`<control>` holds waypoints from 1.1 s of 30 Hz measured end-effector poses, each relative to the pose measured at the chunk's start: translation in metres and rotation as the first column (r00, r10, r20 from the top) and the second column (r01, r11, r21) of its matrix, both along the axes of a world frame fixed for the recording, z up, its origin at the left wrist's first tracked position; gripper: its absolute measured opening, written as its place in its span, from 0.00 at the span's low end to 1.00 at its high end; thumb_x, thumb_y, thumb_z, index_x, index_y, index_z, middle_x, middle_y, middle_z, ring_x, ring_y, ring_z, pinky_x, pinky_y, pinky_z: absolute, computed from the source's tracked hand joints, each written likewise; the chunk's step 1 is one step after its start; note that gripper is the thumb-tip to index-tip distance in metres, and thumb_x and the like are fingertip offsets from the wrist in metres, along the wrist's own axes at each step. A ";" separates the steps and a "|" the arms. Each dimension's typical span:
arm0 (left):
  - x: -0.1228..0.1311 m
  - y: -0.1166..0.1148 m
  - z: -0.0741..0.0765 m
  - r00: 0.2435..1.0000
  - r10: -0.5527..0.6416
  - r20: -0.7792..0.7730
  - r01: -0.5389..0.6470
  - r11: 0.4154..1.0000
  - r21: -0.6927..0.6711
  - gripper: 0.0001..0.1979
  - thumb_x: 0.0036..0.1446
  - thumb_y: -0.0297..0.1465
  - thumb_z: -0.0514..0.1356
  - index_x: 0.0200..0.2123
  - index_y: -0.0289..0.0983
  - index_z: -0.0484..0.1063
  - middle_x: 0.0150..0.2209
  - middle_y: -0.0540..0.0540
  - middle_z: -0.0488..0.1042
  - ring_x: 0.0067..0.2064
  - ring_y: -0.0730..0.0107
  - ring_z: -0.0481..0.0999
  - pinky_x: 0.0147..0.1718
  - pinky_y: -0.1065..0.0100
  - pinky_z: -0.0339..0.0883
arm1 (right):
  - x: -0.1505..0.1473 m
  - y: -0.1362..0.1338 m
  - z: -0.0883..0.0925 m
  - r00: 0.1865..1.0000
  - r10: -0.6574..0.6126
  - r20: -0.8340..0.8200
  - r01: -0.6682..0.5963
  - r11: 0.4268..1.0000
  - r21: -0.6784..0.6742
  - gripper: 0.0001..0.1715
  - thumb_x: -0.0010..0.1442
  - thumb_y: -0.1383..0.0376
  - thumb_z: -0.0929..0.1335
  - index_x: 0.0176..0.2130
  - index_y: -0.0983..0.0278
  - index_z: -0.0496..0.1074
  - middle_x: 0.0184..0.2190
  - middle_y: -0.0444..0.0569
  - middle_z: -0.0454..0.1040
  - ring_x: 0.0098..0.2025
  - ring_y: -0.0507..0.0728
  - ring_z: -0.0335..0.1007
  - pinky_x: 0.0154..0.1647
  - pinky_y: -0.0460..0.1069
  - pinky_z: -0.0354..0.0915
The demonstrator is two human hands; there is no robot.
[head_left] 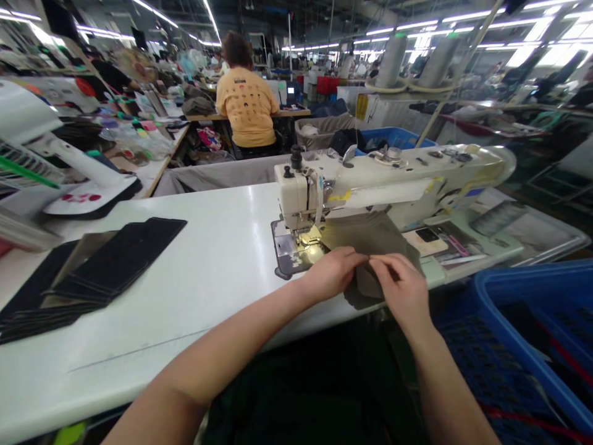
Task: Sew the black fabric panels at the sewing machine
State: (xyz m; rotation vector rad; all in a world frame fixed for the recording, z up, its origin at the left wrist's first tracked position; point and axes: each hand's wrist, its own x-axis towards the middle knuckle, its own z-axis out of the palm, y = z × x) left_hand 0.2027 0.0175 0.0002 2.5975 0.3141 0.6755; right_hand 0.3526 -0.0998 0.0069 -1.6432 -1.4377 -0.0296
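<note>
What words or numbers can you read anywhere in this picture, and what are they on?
No text here can be read.
Stickers on the sewing machine: yellow and blue, too blurred to read.
Print on the yellow shirt of the person ahead: too small.
Red marks on the white stand at the left: blurred.
The fabric pinched by the left hand and right hand: no writing.

Dark fabric pieces (120,259) lie left, blue crate (546,275) right.

An olive-grey cloth (370,233) is lying by a cream sewing machine (393,176) on a white table (208,272). Black fabric pieces (109,266) are showing left, a blue crate (507,330) near right, a yellow shirt (249,108) far.
</note>
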 end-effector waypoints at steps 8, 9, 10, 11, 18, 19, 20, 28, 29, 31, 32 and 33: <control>-0.096 -0.020 0.025 0.992 -0.090 0.085 0.086 0.995 0.050 0.10 0.68 0.29 0.55 0.36 0.34 0.75 0.43 0.37 0.76 0.58 0.57 0.73 0.56 0.59 0.71 | -0.014 -0.029 0.001 0.864 0.384 0.324 -0.355 0.923 -0.147 0.49 0.61 0.51 0.72 0.71 0.60 0.50 0.66 0.58 0.64 0.68 0.69 0.59 0.66 0.67 0.60; -0.115 -0.024 0.024 0.995 -0.078 0.063 0.076 0.996 0.037 0.09 0.68 0.27 0.55 0.38 0.35 0.75 0.43 0.38 0.76 0.59 0.58 0.73 0.55 0.60 0.72 | -0.022 -0.027 -0.003 0.838 0.420 0.349 -0.377 0.907 -0.187 0.41 0.65 0.58 0.70 0.70 0.59 0.52 0.65 0.56 0.66 0.68 0.66 0.59 0.67 0.67 0.59; -0.135 -0.028 0.023 0.997 -0.056 0.045 0.056 0.998 0.005 0.08 0.68 0.26 0.55 0.39 0.35 0.74 0.42 0.39 0.77 0.58 0.59 0.74 0.54 0.62 0.73 | -0.029 -0.024 -0.006 0.819 0.448 0.360 -0.398 0.894 -0.207 0.35 0.67 0.64 0.67 0.69 0.58 0.56 0.63 0.54 0.69 0.67 0.63 0.61 0.68 0.66 0.58; -0.153 -0.031 0.022 1.000 -0.020 0.023 0.021 0.999 -0.030 0.08 0.67 0.25 0.55 0.39 0.36 0.74 0.40 0.40 0.77 0.57 0.60 0.75 0.53 0.63 0.74 | -0.036 -0.021 -0.009 0.806 0.471 0.360 -0.419 0.882 -0.214 0.32 0.67 0.68 0.65 0.67 0.58 0.59 0.61 0.53 0.71 0.66 0.62 0.62 0.68 0.65 0.58; -0.222 -0.050 0.025 0.924 0.180 -0.338 -0.205 0.978 -0.040 0.28 0.55 0.23 0.57 0.60 0.39 0.65 0.60 0.38 0.69 0.63 0.56 0.68 0.61 0.55 0.68 | -0.073 -0.001 -0.014 0.713 0.663 0.231 -0.594 0.745 -0.304 0.52 0.54 0.48 0.76 0.69 0.62 0.57 0.66 0.58 0.65 0.69 0.66 0.57 0.70 0.67 0.54; -0.222 -0.053 0.024 0.907 0.179 -0.382 -0.194 0.981 0.000 0.30 0.54 0.25 0.60 0.62 0.39 0.64 0.61 0.38 0.68 0.63 0.54 0.67 0.62 0.52 0.66 | -0.077 0.000 -0.015 0.686 0.693 0.220 -0.617 0.715 -0.329 0.56 0.52 0.48 0.77 0.69 0.62 0.55 0.66 0.58 0.64 0.70 0.66 0.56 0.70 0.66 0.53; -0.222 -0.056 0.021 0.891 0.191 -0.413 -0.187 0.981 0.050 0.32 0.53 0.28 0.63 0.63 0.39 0.64 0.61 0.37 0.67 0.63 0.51 0.67 0.62 0.49 0.64 | -0.081 0.000 -0.017 0.666 0.714 0.215 -0.628 0.692 -0.355 0.56 0.51 0.51 0.78 0.69 0.63 0.55 0.67 0.58 0.63 0.70 0.66 0.55 0.71 0.66 0.53; -0.221 -0.069 0.001 0.928 0.259 -0.269 -0.227 0.963 0.145 0.18 0.63 0.26 0.54 0.54 0.40 0.73 0.47 0.41 0.78 0.51 0.57 0.75 0.57 0.52 0.66 | -0.071 -0.010 -0.015 0.673 0.730 0.120 -0.656 0.664 -0.359 0.31 0.57 0.77 0.64 0.58 0.58 0.71 0.55 0.51 0.76 0.56 0.59 0.72 0.59 0.59 0.68; -0.221 -0.065 0.003 0.936 0.257 -0.242 -0.252 0.966 0.050 0.17 0.63 0.26 0.51 0.52 0.40 0.74 0.46 0.41 0.78 0.50 0.59 0.75 0.54 0.56 0.68 | -0.068 -0.008 -0.013 0.700 0.711 0.066 -0.658 0.678 -0.327 0.28 0.59 0.76 0.63 0.55 0.58 0.73 0.52 0.50 0.78 0.54 0.59 0.74 0.58 0.58 0.68; -0.219 -0.053 0.011 0.921 0.323 -0.220 -0.360 0.920 -0.155 0.16 0.63 0.27 0.49 0.47 0.39 0.75 0.45 0.41 0.78 0.47 0.62 0.76 0.49 0.62 0.72 | -0.066 0.000 -0.009 0.780 0.620 -0.085 -0.617 0.740 -0.268 0.20 0.62 0.71 0.64 0.50 0.57 0.76 0.48 0.49 0.80 0.50 0.59 0.77 0.55 0.56 0.71; -0.217 -0.047 0.014 0.893 0.388 -0.229 -0.437 0.868 -0.234 0.15 0.63 0.29 0.49 0.43 0.39 0.75 0.43 0.42 0.78 0.44 0.62 0.77 0.46 0.63 0.73 | -0.067 0.007 -0.009 0.820 0.545 -0.173 -0.572 0.780 -0.254 0.17 0.64 0.67 0.65 0.49 0.56 0.77 0.47 0.48 0.81 0.48 0.59 0.78 0.52 0.55 0.72; -0.215 -0.040 0.017 0.852 0.460 -0.249 -0.518 0.806 -0.285 0.13 0.62 0.31 0.50 0.39 0.39 0.75 0.39 0.44 0.78 0.41 0.63 0.77 0.44 0.63 0.73 | -0.069 0.015 -0.010 0.852 0.457 -0.257 -0.515 0.820 -0.250 0.15 0.64 0.64 0.66 0.49 0.56 0.76 0.45 0.48 0.81 0.45 0.58 0.78 0.48 0.54 0.73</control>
